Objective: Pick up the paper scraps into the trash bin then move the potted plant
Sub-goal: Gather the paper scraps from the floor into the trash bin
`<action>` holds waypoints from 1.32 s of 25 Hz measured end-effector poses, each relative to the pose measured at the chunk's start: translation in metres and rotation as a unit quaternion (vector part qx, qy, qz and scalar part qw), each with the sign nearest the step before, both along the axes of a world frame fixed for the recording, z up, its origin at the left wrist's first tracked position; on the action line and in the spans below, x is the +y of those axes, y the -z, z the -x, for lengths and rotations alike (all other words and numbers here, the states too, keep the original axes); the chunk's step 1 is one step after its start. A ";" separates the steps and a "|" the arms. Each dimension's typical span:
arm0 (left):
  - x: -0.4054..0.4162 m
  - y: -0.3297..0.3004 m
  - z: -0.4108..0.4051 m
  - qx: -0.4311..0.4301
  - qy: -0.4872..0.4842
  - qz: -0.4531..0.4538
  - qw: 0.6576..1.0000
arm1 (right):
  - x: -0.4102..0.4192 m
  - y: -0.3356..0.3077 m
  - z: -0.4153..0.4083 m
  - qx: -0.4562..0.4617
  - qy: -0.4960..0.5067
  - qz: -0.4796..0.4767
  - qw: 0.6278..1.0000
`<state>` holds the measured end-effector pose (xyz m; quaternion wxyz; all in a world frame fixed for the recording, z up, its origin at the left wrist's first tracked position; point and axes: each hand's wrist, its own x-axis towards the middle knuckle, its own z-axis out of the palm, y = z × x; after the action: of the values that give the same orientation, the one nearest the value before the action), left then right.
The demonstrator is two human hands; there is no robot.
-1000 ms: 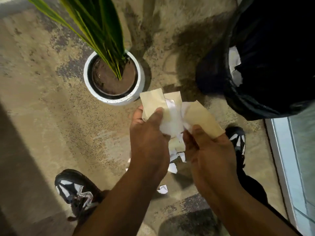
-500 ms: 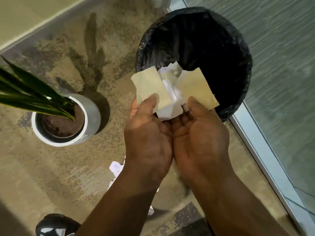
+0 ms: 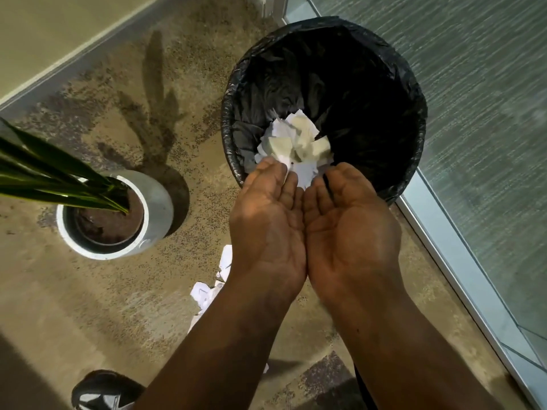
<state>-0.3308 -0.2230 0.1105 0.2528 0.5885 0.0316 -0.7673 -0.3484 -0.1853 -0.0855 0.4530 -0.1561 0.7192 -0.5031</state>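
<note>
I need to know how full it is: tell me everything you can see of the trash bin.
The round trash bin stands upright on the speckled floor beside a glass panel, lined with a crinkled glossy black plastic bag folded over its rim. Inside looks dark and mostly empty; white and cream paper scraps are over its near side, just beyond both open hands.

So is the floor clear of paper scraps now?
No, white paper scraps still lie on the floor beside the left forearm.

An indoor corner of an office-like building or lobby: speckled concrete floor (image 3: 124,297), a metal-framed glass panel (image 3: 488,119) on the right, a bag-lined trash bin (image 3: 393,54) and a potted plant (image 3: 154,208) standing by the wall.
</note>
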 end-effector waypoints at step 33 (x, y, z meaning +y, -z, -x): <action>0.228 0.336 -0.287 -0.373 0.503 0.125 0.770 | 0.181 0.166 -0.113 0.376 -0.680 -0.269 0.569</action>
<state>-0.0437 0.0053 -0.2256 -0.1062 0.7234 -0.4619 -0.5021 -0.2359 -0.0048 -0.2516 0.3720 -0.6453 0.6085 0.2735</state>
